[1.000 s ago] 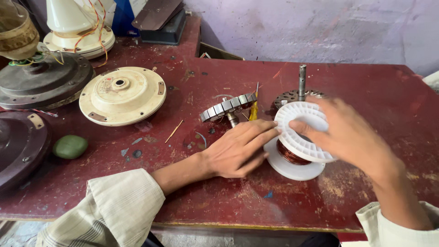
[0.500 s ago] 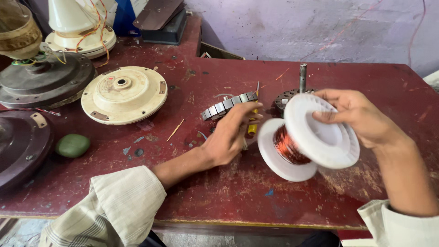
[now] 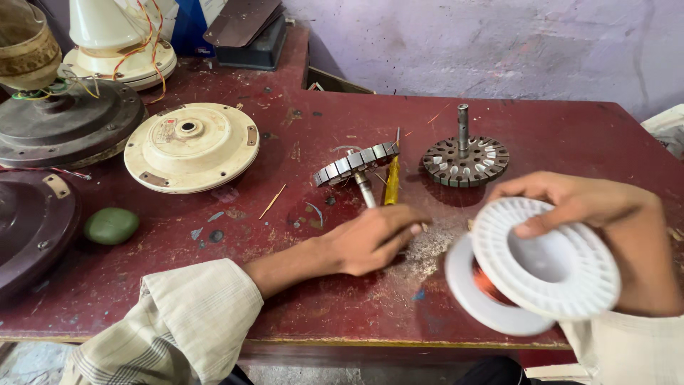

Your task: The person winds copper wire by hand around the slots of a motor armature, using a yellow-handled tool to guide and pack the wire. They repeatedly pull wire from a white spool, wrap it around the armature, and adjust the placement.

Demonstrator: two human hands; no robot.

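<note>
Head view looks down on a dark red bench [image 3: 499, 135] with two hands at work. Right hand [image 3: 591, 214] grips a white plastic spool [image 3: 545, 267] by its upper rim, fingers curled over the near flange; the spool is lifted off the bench and tilted, blurred, with copper wire [image 3: 486, 283] wound on its core between the two flanges. Left hand [image 3: 374, 239] lies low over the bench with fingers stretched out and loose, gripping nothing that can be seen; its fingertips are just beside a patch of pale dust and near the foot of a yellow-handled tool [image 3: 392, 182]. Beside that tool lies a small rotor [image 3: 356, 164] on a shaft, tilted on its side. Right of it stands a round stator core [image 3: 465, 160], slotted, with an upright shaft through its middle, well apart from the spool.

Further left sits a cream round cover [image 3: 191, 146], flat on the bench, with a hole at its centre. A green oval lump [image 3: 111, 225] lies near the left edge, next to a dark brown housing [image 3: 28, 228]. Behind it is a dark grey housing [image 3: 68, 125] with coloured wires, and a cream motor body [image 3: 117, 43] stands at the back. A dark box [image 3: 260, 43] rests at the far edge against the wall. Whether the box holds anything cannot be told.
</note>
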